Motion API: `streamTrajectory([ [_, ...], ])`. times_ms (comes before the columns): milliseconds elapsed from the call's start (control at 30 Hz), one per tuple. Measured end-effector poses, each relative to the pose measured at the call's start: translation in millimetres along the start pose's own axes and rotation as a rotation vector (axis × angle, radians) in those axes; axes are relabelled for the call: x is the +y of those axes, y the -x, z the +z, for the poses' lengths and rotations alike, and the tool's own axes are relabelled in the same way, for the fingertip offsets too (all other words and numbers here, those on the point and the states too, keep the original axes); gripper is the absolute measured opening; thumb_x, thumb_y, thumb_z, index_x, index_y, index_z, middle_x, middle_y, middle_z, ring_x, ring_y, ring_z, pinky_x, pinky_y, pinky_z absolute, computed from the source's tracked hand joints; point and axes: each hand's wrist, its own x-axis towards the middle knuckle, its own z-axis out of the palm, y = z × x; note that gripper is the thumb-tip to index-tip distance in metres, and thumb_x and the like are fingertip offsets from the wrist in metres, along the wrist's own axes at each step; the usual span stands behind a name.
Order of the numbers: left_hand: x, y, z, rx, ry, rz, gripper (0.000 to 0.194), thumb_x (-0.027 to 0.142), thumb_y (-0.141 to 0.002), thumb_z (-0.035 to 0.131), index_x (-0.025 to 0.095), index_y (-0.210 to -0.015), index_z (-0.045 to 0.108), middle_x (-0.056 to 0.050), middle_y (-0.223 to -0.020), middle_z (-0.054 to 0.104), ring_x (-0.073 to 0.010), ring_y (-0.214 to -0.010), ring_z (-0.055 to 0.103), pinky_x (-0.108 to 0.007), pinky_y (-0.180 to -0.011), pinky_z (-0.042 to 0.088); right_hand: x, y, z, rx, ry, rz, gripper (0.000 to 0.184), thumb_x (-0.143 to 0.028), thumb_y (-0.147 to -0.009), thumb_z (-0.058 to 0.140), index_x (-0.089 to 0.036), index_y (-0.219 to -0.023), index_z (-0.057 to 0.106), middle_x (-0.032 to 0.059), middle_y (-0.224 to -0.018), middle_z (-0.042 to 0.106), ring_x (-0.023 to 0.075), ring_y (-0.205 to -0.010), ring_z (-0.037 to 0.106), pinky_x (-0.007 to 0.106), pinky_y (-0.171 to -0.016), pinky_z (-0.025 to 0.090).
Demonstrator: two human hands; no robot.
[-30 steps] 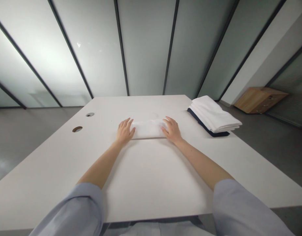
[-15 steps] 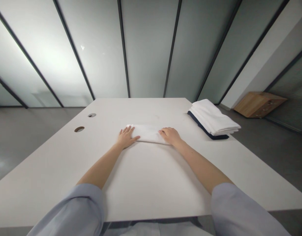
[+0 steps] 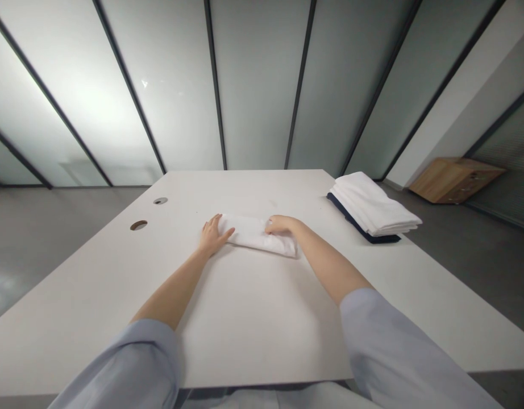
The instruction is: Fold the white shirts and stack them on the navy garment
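A folded white cloth lies as a narrow strip across the middle of the table, its right end angled toward me. My left hand rests on its left end, fingers spread and thumb along the front edge. On the right part of the cloth, my right hand has its fingers bent and drawn together, gripping the fabric. The tips of those fingers are partly hidden. The cloth's right corner sticks out below the right wrist, slightly creased.
The white table has a round cable hole and a capped one at left. At its right edge sit stacked white cloths over a dark navy cloth. A wooden cabinet stands beyond; frosted glass panels line the back.
My right hand has moved left and inward over the cloth, its fingers curling in. The cloth's right end now shows past the wrist. My left hand has shifted slightly left.
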Motion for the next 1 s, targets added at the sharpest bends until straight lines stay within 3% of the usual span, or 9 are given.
streamTrajectory([
  [167, -8, -4, -0.9, 0.141, 0.062, -0.004, 0.063, 0.055, -0.085, 0.052, 0.017, -0.134, 0.045, -0.015, -0.137, 0.051, -0.0275, -0.131, 0.044, -0.043, -0.111, 0.031, -14, 1, -6, -0.116, 0.045, 0.076, 0.040, -0.031, -0.066, 0.066, -0.013, -0.102, 0.069, 0.0138, -0.104, 0.070, 0.0257, -0.080, 0.067, 0.032, -0.063, 0.049],
  [300, -17, -8, 1.1, 0.209, 0.142, -0.039, 0.058, 0.055, -0.085, 0.052, 0.018, -0.130, 0.048, -0.015, -0.132, 0.054, -0.0288, -0.127, 0.048, -0.046, -0.107, 0.036, -9, 10, -11, -0.179, -0.019, 0.105, 0.038, -0.027, -0.068, 0.062, -0.012, -0.102, 0.068, 0.0109, -0.104, 0.070, 0.0216, -0.080, 0.066, 0.026, -0.058, 0.046],
  [500, -22, -10, 2.1, 0.215, 0.228, -0.140, 0.055, 0.054, -0.086, 0.050, 0.018, -0.128, 0.050, -0.015, -0.131, 0.055, -0.0286, -0.122, 0.052, -0.046, -0.104, 0.039, 25, 24, -26, -0.025, 0.121, 0.079, 0.034, -0.025, -0.074, 0.058, -0.009, -0.102, 0.069, 0.0142, -0.102, 0.071, 0.0233, -0.083, 0.067, 0.025, -0.061, 0.045],
  [700, -21, -8, 1.3, 0.183, 0.253, -0.156, 0.056, 0.054, -0.085, 0.052, 0.019, -0.128, 0.048, -0.015, -0.132, 0.054, -0.0274, -0.120, 0.054, -0.045, -0.101, 0.041, 78, 48, -29, 0.174, 0.229, 0.262, 0.038, -0.030, -0.081, 0.054, -0.007, -0.107, 0.069, 0.0219, -0.109, 0.068, 0.0271, -0.098, 0.065, 0.026, -0.073, 0.045],
  [833, -20, -8, 1.7, 0.175, 0.250, -0.163, 0.055, 0.052, -0.085, 0.053, 0.019, -0.128, 0.048, -0.015, -0.131, 0.055, -0.0270, -0.119, 0.055, -0.043, -0.098, 0.043, 105, 67, -27, 0.120, 0.015, 0.371, 0.038, -0.034, -0.079, 0.058, -0.008, -0.105, 0.069, 0.0184, -0.104, 0.070, 0.0259, -0.090, 0.066, 0.028, -0.070, 0.046],
  [1000, -19, -8, 1.1, 0.155, 0.228, -0.183, 0.055, 0.051, -0.085, 0.052, 0.017, -0.128, 0.048, -0.016, -0.133, 0.054, -0.0275, -0.117, 0.056, -0.044, -0.098, 0.044, 116, 73, -31, -0.001, -0.295, 0.474, 0.043, -0.036, -0.069, 0.068, -0.013, -0.105, 0.066, 0.0129, -0.100, 0.070, 0.0245, -0.079, 0.066, 0.031, -0.064, 0.049],
])
